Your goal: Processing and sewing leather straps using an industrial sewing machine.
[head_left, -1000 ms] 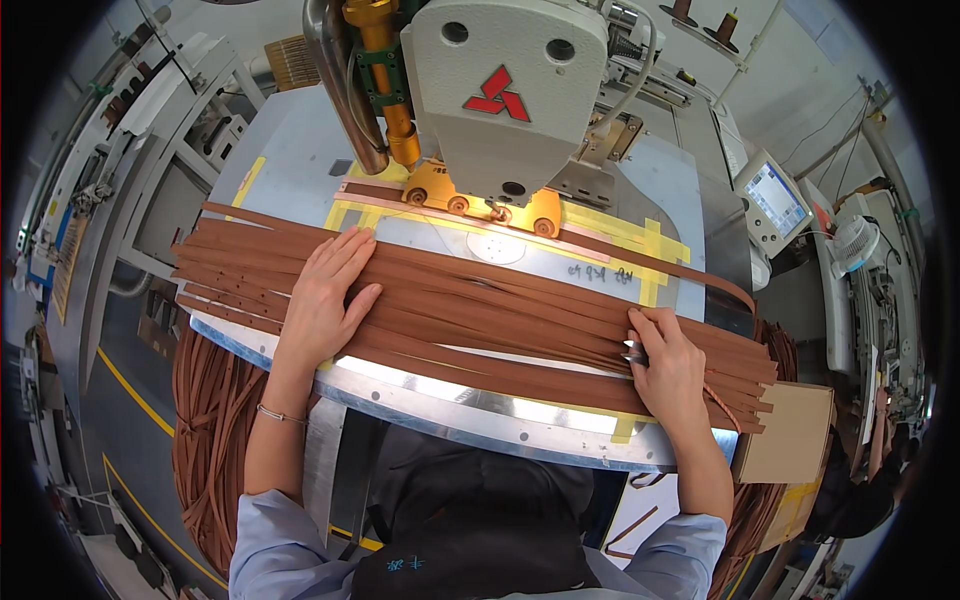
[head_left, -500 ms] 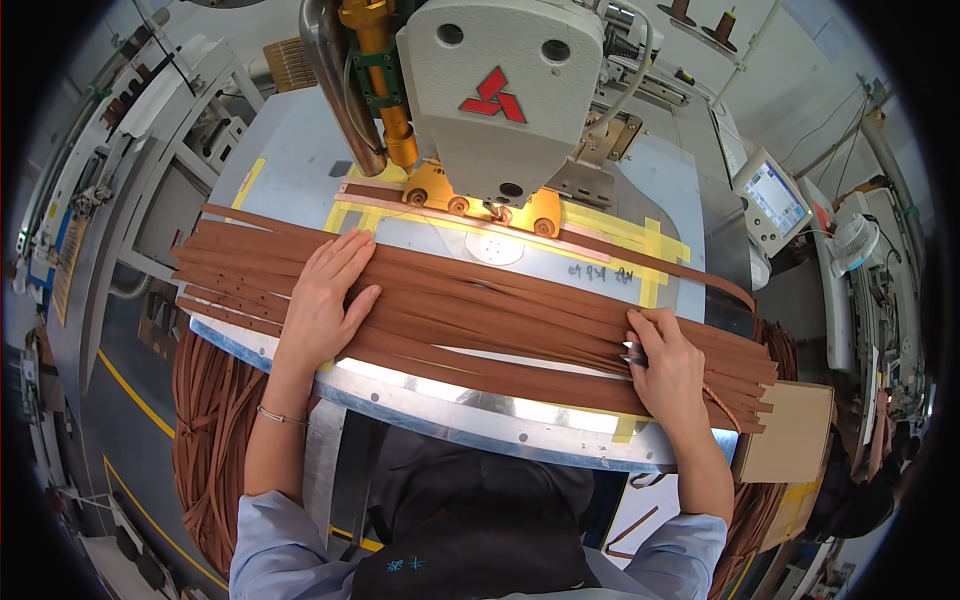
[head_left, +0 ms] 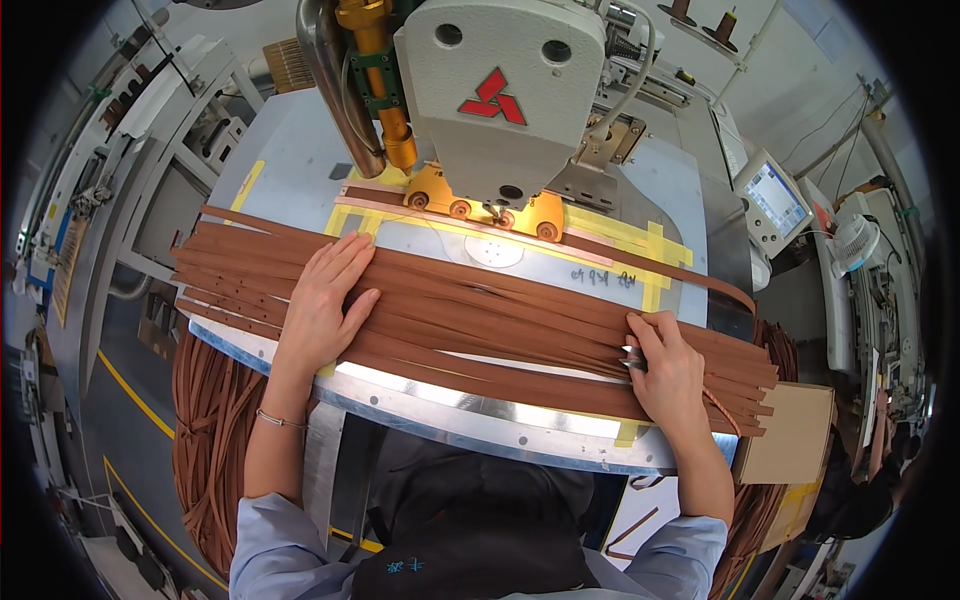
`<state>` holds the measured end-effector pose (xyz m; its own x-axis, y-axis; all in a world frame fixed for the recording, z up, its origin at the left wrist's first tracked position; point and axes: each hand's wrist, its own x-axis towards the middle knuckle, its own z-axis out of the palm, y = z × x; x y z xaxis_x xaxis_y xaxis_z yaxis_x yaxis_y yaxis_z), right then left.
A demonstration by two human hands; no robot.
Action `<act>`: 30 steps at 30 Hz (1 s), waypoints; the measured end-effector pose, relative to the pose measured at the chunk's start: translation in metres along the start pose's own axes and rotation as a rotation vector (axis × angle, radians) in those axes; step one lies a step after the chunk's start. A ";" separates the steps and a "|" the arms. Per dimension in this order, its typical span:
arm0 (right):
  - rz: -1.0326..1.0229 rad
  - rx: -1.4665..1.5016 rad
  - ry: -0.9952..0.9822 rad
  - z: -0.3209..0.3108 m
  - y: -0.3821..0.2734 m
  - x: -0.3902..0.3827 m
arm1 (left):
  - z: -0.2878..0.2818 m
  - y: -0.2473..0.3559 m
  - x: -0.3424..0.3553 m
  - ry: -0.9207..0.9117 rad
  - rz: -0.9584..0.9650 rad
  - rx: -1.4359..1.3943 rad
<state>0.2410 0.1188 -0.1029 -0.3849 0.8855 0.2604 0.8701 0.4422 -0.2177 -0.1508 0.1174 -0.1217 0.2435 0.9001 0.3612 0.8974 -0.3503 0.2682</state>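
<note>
Long brown flat strips lie side by side across the front of the machine table, over its shiny metal edge. My left hand rests open on their left part, fingers stretched out. My right hand lies on their right part, fingers curled around a small metal tool, partly hidden. Beyond the strips, a sewing machine head stands over a yellow wheeled fixture. A single brown strip runs from under it toward the right, near yellow tape on the plate.
Bundles of brown strips hang at the left and right. A cardboard box is at the right, below a control screen and white fan. Another person's arm shows at far right. Further machinery stands left.
</note>
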 end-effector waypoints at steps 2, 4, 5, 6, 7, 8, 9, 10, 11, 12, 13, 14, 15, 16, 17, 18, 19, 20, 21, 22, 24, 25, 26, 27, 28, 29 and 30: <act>-0.005 0.000 0.010 0.001 0.000 0.000 | 0.000 0.000 0.000 0.000 -0.003 0.005; -0.007 0.001 0.007 0.002 0.000 0.001 | 0.000 -0.001 -0.001 -0.003 -0.007 0.018; -0.005 -0.003 0.005 0.001 -0.001 0.001 | -0.001 -0.001 0.000 -0.003 -0.007 0.016; -0.003 -0.004 0.004 0.000 -0.001 0.001 | -0.002 -0.001 0.001 -0.007 -0.004 0.011; -0.019 -0.016 0.007 -0.001 0.000 0.001 | -0.002 -0.001 0.001 -0.011 -0.001 0.006; -0.034 -0.028 0.009 0.000 0.001 0.001 | -0.002 -0.001 0.001 -0.013 -0.001 0.005; -0.033 -0.028 0.008 0.000 0.001 0.001 | -0.001 -0.001 0.001 -0.014 -0.004 0.005; -0.038 -0.032 0.011 0.000 0.001 0.001 | -0.001 -0.001 0.001 -0.015 -0.006 0.005; -0.043 -0.033 0.014 0.000 0.001 0.002 | -0.001 -0.001 0.001 -0.018 -0.007 0.005; -0.042 -0.033 0.012 0.001 0.001 0.002 | -0.001 0.000 0.001 -0.017 -0.008 0.010; -0.043 -0.042 0.016 0.002 0.001 0.002 | -0.001 0.000 0.001 -0.016 -0.008 0.016; -0.044 -0.051 0.021 0.003 0.001 0.002 | -0.001 0.000 0.001 -0.018 -0.009 0.015; -0.043 -0.050 0.019 0.003 0.001 0.003 | -0.002 -0.001 0.001 -0.021 -0.012 0.018; -0.045 -0.053 0.021 0.003 0.000 0.004 | -0.002 -0.001 0.001 -0.023 -0.015 0.020; -0.047 -0.057 0.022 0.002 -0.001 0.005 | -0.002 -0.001 0.002 -0.025 -0.015 0.018; -0.047 -0.057 0.020 0.002 -0.001 0.005 | -0.002 -0.002 0.002 -0.026 -0.013 0.018; -0.046 -0.055 0.022 0.002 0.000 0.005 | -0.002 -0.002 0.003 -0.027 -0.011 0.017; -0.045 -0.050 0.024 0.002 0.000 0.005 | -0.002 -0.002 0.003 -0.030 -0.012 0.018; -0.045 -0.048 0.023 0.003 0.000 0.005 | -0.003 -0.002 0.004 -0.033 -0.011 0.019; -0.043 -0.035 0.030 0.003 0.001 0.005 | -0.003 -0.001 0.004 -0.036 -0.009 0.020; -0.046 -0.023 0.036 0.002 0.006 0.004 | 0.000 0.000 0.003 -0.040 -0.040 0.042; -0.059 0.002 0.057 0.002 0.008 0.003 | 0.002 0.001 0.002 -0.044 -0.069 0.064; -0.075 0.027 0.080 0.002 0.012 0.002 | 0.005 0.004 0.002 -0.039 -0.072 0.066; -0.081 0.026 0.083 0.001 0.016 0.001 | 0.009 0.006 0.002 -0.008 -0.086 0.100; -0.078 0.067 0.113 0.000 0.021 -0.001 | 0.013 0.008 0.002 0.024 -0.101 0.133; -0.074 0.111 0.142 -0.002 0.025 -0.002 | 0.014 0.010 0.002 0.028 -0.106 0.137; -0.082 0.112 0.143 -0.004 0.030 -0.004 | 0.016 0.012 0.002 0.034 -0.112 0.144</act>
<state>0.2695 0.1282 -0.1069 -0.3981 0.8203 0.4106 0.7950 0.5318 -0.2918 -0.1341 0.1194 -0.1317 0.1289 0.9212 0.3670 0.9622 -0.2058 0.1786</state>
